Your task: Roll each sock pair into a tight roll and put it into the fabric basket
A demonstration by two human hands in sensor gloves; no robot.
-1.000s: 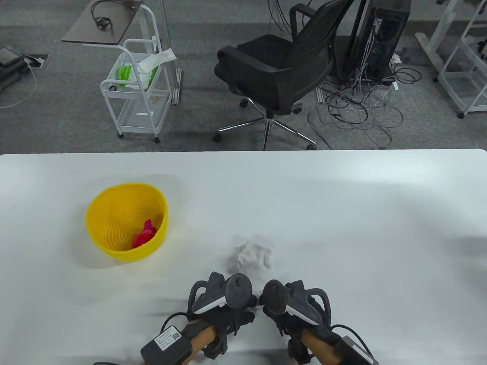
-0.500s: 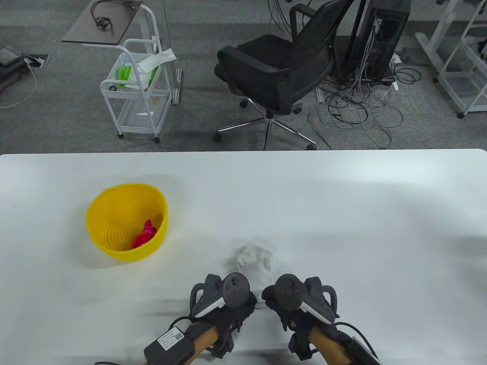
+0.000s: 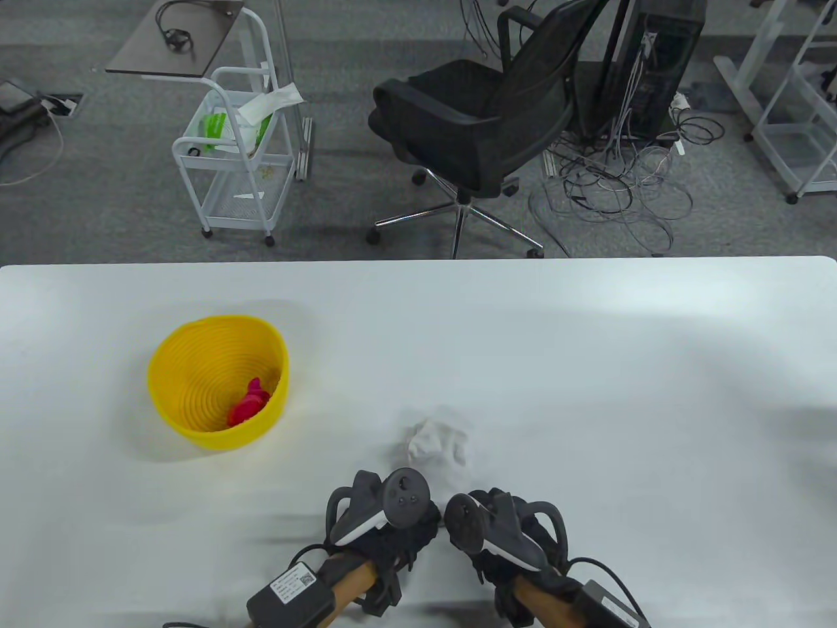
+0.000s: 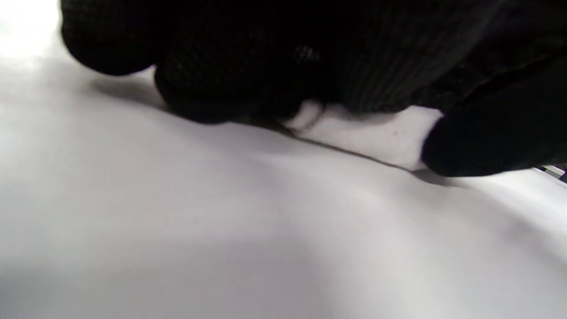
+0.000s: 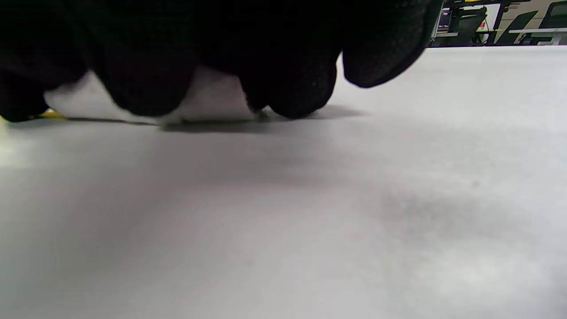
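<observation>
Writing: the only label I can find is a white sticker with a square code on the black box (image 3: 291, 589) strapped at my left wrist; its print is too small for me to read.
Left hand: my left hand (image 3: 392, 533) sits low at the near edge of the white table (image 3: 588, 392), the tracker (image 3: 386, 504) on its back hiding it from above. In the left wrist view my gloved fingers (image 4: 212, 95) are curled down onto the tabletop with white fabric showing between them and the thumb (image 4: 478, 146), so I read it as pinching the near end of the sock.
Right hand: my right hand (image 3: 503, 546) is just beside the left, their trackers almost touching. In the right wrist view its fingertips (image 5: 292, 93) are bent and pressed close together on white fabric against the table.
White sock pair: the white sock pair (image 3: 437, 443) lies crumpled on the table just beyond both hands, its near end running under them; I cannot tell how much of it is rolled.
Basket: the yellow fabric basket (image 3: 196, 353) stands well apart to the left, upright.
In the basket: a red sock roll (image 3: 248, 407) lies against its near-right wall.
</observation>
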